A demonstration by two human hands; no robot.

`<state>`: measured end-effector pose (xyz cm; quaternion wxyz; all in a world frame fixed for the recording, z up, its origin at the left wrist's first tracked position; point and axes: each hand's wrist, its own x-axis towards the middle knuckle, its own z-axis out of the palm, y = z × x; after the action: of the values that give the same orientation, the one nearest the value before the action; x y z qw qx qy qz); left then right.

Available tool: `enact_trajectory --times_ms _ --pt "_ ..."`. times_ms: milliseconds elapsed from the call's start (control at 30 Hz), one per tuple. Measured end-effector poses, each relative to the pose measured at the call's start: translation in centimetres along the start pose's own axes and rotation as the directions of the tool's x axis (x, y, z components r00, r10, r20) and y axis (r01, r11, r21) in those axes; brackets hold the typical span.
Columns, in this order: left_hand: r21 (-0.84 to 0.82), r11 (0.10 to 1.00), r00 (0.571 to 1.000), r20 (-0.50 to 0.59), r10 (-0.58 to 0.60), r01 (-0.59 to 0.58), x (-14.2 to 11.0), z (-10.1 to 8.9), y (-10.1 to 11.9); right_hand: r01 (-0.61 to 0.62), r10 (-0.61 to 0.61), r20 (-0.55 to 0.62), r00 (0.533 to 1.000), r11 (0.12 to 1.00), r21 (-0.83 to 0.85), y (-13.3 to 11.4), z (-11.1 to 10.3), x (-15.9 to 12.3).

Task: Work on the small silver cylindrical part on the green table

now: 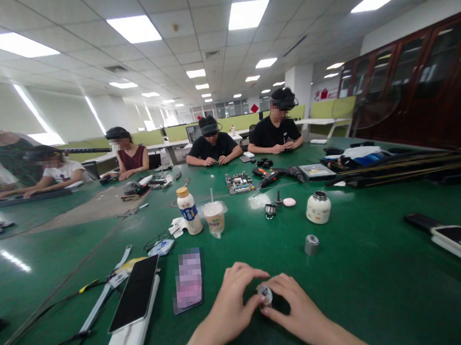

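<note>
Low in the middle of the head view, both of my hands meet over the green table (361, 268). My left hand (232, 300) and my right hand (294, 303) pinch a small round silver part (265, 294) between their fingertips, fingers curled around it. A short grey metal cylinder (312, 244) stands just beyond my right hand. Further back sits a cream jar with a metal top (318, 207).
Two phones (135, 291) (188, 280) lie left of my hands, one on a white power bank. A white bottle (189, 210), a plastic drink cup (214, 217), a circuit board (239, 182) and power drills (278, 175) lie further out. Several people sit along the far edge.
</note>
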<state>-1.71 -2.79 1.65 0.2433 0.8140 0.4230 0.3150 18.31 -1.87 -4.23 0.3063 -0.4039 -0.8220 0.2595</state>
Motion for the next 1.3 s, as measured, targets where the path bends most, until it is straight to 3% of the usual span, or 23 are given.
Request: enact_trajectory --times_ms 267,433,633,833,1000,1167,1300 --pt "0.028 0.999 0.997 0.079 -0.023 0.021 -0.1 -0.4 -0.1 -0.001 0.001 0.007 1.000 1.000 0.002 -0.2 -0.2 0.1" --pt "0.084 0.996 0.998 0.040 -0.041 0.038 0.0 -1.2 0.4 -0.006 0.006 0.012 1.000 1.000 -0.008 -0.3 -0.2 0.0" --pt "0.108 0.994 0.998 0.053 0.013 -0.018 -0.2 0.0 0.6 -0.008 0.008 0.007 1.000 1.000 -0.006 -0.2 0.0 0.0" --pt "0.147 0.989 0.997 -0.069 0.034 -0.023 0.1 1.0 0.1 -0.005 0.005 0.015 1.000 1.000 -0.010 -0.1 0.0 0.1" --pt "0.160 0.982 0.965 -0.256 -0.057 0.100 0.7 0.4 -2.5 -0.013 0.014 0.017 1.000 1.000 -0.007 -0.3 -0.3 0.1" --pt "0.174 0.970 0.965 -0.229 -0.129 0.171 0.9 0.6 -6.6 -0.027 0.027 0.028 0.999 1.000 -0.013 -0.5 -0.5 0.1" --pt "0.144 0.975 0.960 -0.248 -0.130 0.170 0.9 0.9 -6.3 -0.024 0.025 0.023 0.999 1.000 -0.010 -0.5 -0.4 0.1"
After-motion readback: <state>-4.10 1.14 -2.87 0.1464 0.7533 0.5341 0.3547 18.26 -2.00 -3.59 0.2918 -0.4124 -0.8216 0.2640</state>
